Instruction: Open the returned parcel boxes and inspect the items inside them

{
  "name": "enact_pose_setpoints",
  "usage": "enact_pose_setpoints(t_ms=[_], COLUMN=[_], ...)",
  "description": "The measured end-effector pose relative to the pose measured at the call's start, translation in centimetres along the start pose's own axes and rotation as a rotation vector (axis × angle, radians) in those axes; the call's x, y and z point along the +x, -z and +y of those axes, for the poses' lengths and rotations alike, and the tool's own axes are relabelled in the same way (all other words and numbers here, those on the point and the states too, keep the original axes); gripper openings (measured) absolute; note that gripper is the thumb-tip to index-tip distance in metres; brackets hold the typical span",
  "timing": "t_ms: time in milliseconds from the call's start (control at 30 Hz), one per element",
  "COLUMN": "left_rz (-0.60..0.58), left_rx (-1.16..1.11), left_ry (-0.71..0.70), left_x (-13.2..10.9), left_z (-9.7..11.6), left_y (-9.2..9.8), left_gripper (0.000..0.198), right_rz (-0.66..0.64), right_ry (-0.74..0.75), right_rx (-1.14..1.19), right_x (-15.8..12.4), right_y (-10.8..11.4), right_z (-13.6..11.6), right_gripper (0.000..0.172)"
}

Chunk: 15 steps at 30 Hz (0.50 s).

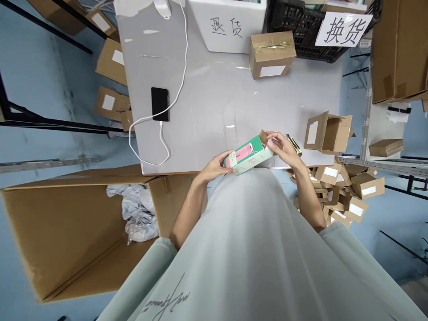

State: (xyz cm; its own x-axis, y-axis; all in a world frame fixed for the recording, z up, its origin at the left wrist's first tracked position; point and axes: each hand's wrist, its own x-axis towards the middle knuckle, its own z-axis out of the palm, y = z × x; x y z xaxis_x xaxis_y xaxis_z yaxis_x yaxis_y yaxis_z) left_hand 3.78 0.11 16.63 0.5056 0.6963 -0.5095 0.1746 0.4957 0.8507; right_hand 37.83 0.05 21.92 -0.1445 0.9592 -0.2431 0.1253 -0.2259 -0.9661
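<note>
Head view, nearest first: at 8 o'clock a large carton (pixel 67 232) is seen on the floor with crumpled paper (pixel 138 211) inside, and at 4 o'clock a heap of small cartons (pixel 341 191). At the near edge of the desk (pixel 207 111) a green box (pixel 250 157) is held off the surface. Its near end is clasped by the left hand (pixel 217 166), and its brown end flap (pixel 264 136) is pinched by the right hand (pixel 282 147), fingers (pixel 272 143) closed narrow. The flap end appears to be under work, so a steady left grip is called for. A knife (pixel 294 145) lies just beside, an open carton (pixel 329 131) at 2 o'clock, a phone (pixel 159 103) at 10, a taped carton (pixel 271 53) at 12.
</note>
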Motion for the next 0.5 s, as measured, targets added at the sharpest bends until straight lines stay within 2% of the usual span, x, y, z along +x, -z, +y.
enact_pose_setpoints(t_ms=[167,200,367,433,500], left_rz=[0.007,0.013,0.064,0.072,0.081], left_rx=[-0.004,-0.010,-0.044,-0.043,-0.041], left_ry=[-0.006,-0.007,-0.001,0.002,0.002], left_x=[0.1,0.1,0.2,0.2,0.1], left_z=[0.3,0.4,0.9,1.0,1.0], left_y=[0.3,0.2,-0.1,-0.1,-0.1], left_gripper=[0.102,0.102,0.105,0.107,0.107], right_rz=[-0.003,0.000,0.087,0.168,0.361], right_ry=[0.026,0.035,0.146,0.198,0.210], right_rx=[-0.012,-0.013,-0.180,-0.310,-0.398], right_x=[0.6,0.7,0.7,0.4,0.1], right_y=[0.4,0.2,-1.0,-1.0,-0.5], right_z=[-0.1,-0.1,-0.5,-0.5,-0.1], right_gripper=[0.081,0.080,0.047,0.045,0.046])
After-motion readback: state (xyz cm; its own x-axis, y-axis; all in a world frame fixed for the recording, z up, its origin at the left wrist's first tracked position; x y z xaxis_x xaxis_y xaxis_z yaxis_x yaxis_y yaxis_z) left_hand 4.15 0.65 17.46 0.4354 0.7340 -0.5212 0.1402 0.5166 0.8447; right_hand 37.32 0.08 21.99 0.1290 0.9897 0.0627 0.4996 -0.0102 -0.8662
